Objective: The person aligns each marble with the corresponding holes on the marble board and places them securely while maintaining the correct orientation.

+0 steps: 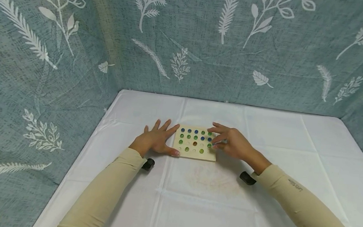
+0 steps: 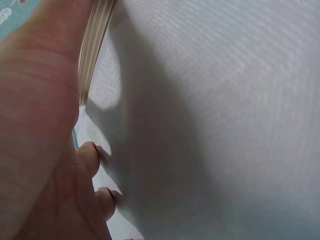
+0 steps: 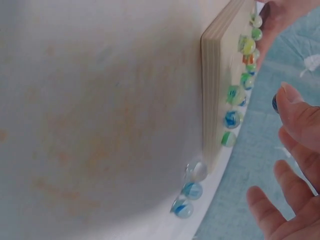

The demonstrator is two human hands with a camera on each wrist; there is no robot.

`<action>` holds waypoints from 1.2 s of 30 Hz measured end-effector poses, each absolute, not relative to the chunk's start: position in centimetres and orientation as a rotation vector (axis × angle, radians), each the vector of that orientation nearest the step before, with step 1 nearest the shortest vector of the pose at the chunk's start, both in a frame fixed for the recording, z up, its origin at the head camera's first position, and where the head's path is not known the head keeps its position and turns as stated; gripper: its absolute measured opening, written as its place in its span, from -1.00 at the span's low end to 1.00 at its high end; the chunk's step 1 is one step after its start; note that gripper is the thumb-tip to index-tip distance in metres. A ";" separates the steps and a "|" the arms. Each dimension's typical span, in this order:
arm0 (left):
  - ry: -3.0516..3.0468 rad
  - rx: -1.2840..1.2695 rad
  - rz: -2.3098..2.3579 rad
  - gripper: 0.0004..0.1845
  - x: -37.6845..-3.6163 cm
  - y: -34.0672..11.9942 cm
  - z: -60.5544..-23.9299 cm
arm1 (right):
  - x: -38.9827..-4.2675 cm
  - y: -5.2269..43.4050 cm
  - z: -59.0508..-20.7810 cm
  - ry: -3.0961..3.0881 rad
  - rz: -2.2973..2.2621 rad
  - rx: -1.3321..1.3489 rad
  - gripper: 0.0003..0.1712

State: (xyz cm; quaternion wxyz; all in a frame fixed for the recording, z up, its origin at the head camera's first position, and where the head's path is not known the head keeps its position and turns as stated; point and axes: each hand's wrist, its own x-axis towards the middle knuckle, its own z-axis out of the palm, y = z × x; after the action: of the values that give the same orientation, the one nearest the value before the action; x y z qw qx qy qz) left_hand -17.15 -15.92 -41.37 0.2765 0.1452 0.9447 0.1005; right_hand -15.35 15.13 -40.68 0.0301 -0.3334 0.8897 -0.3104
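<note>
A pale wooden board (image 1: pixel 208 158) lies on the white cloth, with rows of blue and green glass marbles (image 1: pixel 195 137) and one amber marble (image 1: pixel 195 143) among them. Several front spots look pale; whether they hold clear marbles I cannot tell. My left hand (image 1: pixel 154 139) is spread at the board's left side, thumb and forefinger touching its two corners. Over the board's right edge, my right hand (image 1: pixel 235 143) pinches a dark marble (image 3: pixel 275 103) between thumb and forefinger, its other fingers apart. The right wrist view shows it lifted off the board.
On the cloth beside the board's corner sit a clear marble (image 3: pixel 199 171) and two pale blue marbles (image 3: pixel 192 190), covered by my right hand in the head view. Black wrist devices (image 1: pixel 247 178) sit under both sleeves. A patterned teal curtain (image 1: pixel 204 59) hangs behind the table.
</note>
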 end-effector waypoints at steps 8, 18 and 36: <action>2.530 0.396 0.271 0.24 -17.3 -16.0 -41.2 | -15.4 13.4 -40.6 2.707 -0.958 -1.083 -0.82; 2.488 0.401 0.256 0.24 -17.7 -16.1 -41.2 | -15.2 10.6 -40.5 2.678 -0.929 -1.133 -0.80; 2.456 0.412 0.266 0.31 -17.7 -16.4 -40.5 | -14.9 6.7 -41.2 2.664 -0.826 -1.281 -0.84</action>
State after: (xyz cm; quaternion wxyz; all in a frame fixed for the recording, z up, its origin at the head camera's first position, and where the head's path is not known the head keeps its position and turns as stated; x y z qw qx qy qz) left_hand -17.71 -16.41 -40.49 0.3133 0.1563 0.9313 0.1009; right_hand -14.85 6.66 -41.20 0.0361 -0.4170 0.8674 -0.2690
